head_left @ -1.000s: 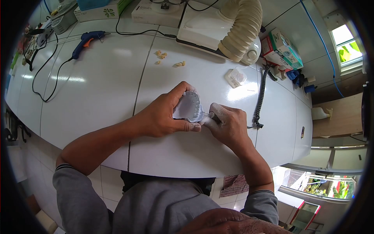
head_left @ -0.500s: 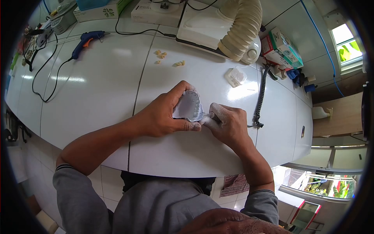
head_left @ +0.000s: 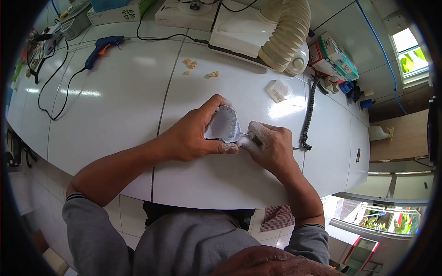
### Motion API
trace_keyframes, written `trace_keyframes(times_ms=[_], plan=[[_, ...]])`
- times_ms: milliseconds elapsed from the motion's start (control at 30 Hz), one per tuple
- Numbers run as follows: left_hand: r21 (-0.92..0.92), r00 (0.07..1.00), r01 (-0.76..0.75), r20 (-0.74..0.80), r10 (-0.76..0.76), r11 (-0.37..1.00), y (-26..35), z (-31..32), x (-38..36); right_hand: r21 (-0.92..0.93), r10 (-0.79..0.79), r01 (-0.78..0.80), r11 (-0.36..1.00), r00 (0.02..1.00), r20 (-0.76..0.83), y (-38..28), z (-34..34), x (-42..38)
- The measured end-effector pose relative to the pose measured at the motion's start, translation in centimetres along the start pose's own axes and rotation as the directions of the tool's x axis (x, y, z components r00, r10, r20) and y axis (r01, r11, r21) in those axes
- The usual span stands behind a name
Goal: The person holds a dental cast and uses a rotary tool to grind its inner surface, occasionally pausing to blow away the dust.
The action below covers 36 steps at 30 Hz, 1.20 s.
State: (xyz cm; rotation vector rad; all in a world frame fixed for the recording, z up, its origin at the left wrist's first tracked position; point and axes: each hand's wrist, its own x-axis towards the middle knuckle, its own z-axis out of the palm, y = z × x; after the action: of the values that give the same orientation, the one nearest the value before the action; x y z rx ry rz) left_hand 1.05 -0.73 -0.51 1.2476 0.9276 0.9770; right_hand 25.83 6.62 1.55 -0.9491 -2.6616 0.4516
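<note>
A whitish dental cast (head_left: 223, 125) with a row of teeth along its curved rim is held above the table, tilted toward me. My left hand (head_left: 195, 131) grips it from the left, thumb along the near edge and fingers round the far side. My right hand (head_left: 269, 142), its fingers coated in pale dust, is closed on a dental handpiece (head_left: 249, 135). Only the slim metal front of that handpiece shows; the palm and fingers hide its body. Its thin tip reaches the cast's right edge, seemingly touching it.
Small yellowish pieces (head_left: 212, 74) lie on the white table (head_left: 115, 110) beyond the cast. A clear plastic box (head_left: 279, 90) sits at right, beside a black coiled cord (head_left: 309, 112). Farther back are a ribbed hose (head_left: 287, 32) over a white machine and a blue glue gun (head_left: 101, 51).
Almost nothing differs. The cast seems very slightly turned in my left hand, while the right hand keeps its place at the edge.
</note>
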Motion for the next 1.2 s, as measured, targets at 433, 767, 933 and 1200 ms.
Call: trace_keyframes(times_ms=[433,767,933,1200], plan=[[0.028,0.998,-0.033,-0.044,0.034,0.999,0.4,0.1,-0.1,0.016,0.027,-0.026,1.000,0.999,-0.044,-0.1,-0.3,0.0],[0.018,0.993,-0.054,-0.105,0.055,0.998,0.1,0.4,-0.3,0.006,0.026,-0.025,1.000,0.989,-0.146,0.1,-0.7,0.3],[0.056,0.995,-0.055,-0.079,0.059,0.997,-0.3,-0.1,-0.2,-0.028,0.015,-0.019,0.999,0.988,-0.155,0.6,-0.1,0.7],[0.022,0.992,-0.040,-0.118,0.042,0.999,-0.2,0.1,0.0,-0.047,0.072,-0.076,0.996,0.994,-0.080,0.0,-0.6,0.9]])
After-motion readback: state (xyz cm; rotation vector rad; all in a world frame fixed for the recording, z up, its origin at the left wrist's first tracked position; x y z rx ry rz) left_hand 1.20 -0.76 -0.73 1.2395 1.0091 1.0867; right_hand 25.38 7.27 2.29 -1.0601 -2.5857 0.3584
